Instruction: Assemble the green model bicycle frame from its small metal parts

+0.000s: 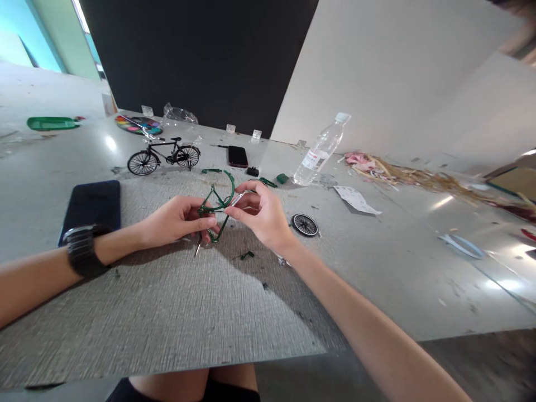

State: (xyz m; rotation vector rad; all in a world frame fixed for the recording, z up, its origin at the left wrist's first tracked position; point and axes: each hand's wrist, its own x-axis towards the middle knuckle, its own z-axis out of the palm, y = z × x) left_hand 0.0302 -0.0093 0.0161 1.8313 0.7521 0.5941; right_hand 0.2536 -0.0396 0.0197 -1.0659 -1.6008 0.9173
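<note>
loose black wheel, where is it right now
In the head view, the loose wheel lies on the table, just right of the right hand and nearer the camera than the clear bottle.

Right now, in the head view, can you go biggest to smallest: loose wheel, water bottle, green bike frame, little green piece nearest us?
1. Water bottle
2. Green bike frame, partly hidden by fingers
3. Loose wheel
4. Little green piece

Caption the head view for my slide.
Left hand holds a green model bicycle frame; right hand, a slim silver piece.
</note>
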